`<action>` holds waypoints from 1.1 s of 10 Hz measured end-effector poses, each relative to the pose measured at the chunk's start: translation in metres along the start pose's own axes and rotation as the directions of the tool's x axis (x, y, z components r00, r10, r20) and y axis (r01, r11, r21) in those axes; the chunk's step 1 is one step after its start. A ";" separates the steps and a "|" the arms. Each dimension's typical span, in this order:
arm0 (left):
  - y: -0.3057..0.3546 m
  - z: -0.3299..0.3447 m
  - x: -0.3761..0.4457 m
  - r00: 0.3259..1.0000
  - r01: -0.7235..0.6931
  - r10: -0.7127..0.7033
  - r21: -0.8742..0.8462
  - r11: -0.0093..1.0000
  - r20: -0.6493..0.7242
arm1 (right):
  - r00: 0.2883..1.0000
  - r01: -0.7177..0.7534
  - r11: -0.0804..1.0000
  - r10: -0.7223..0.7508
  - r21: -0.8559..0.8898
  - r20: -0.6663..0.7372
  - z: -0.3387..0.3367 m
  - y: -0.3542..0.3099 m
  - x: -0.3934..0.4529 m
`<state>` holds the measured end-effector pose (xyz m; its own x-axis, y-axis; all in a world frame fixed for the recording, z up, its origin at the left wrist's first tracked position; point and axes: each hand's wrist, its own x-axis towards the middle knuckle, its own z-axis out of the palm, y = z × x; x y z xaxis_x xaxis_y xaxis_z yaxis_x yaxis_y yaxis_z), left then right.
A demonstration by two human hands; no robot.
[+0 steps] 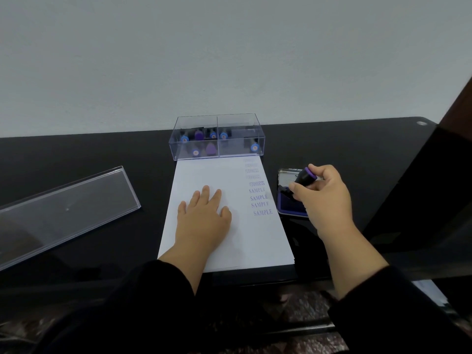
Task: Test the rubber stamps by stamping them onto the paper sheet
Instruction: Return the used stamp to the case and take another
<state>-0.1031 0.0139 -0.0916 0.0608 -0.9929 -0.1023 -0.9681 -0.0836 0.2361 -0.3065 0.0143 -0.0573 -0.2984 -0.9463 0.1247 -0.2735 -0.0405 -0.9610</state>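
Note:
A white paper sheet (245, 236) lies on the black table, with a column of purple prints reading EXPRESS and SAMPLE down its right side. My left hand (204, 215) presses flat on the sheet's middle, fingers straight. My right hand (324, 195) grips a black rubber stamp with a purple top (305, 176), tilted, its base down on the purple ink pad (288, 204) just right of the paper. Whether the stamp face touches the ink is hidden by my fingers.
A clear plastic box (217, 139) with two compartments stands at the paper's far edge and holds several more stamps. Its clear lid (63, 210) lies on the table to the left. The table's front edge (255, 277) runs just below the paper.

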 end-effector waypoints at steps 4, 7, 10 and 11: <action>0.001 0.000 -0.001 1.000 0.000 0.000 -0.019 1.000 -0.007 | 0.999 0.047 0.987 -0.050 -0.154 -0.014 -0.004 -0.001 0.000; 0.001 -0.001 -0.001 1.000 0.002 -0.002 -0.009 1.000 -0.005 | 0.990 0.130 0.845 -0.144 -0.519 0.013 -0.005 -0.002 0.000; 0.001 -0.001 -0.001 1.000 -0.001 0.001 -0.010 1.000 -0.007 | 0.993 0.111 0.762 -0.104 -0.638 0.049 -0.004 0.004 -0.003; 0.001 0.000 -0.001 1.000 0.000 0.000 -0.019 1.000 -0.007 | 0.993 0.105 0.769 -0.112 -0.630 0.029 -0.003 0.006 -0.004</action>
<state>-0.1044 0.0143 -0.0909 0.0630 -0.9935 -0.0952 -0.9633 -0.0855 0.2543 -0.3099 0.0190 -0.0627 -0.2393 -0.9445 0.2249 -0.8182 0.0715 -0.5705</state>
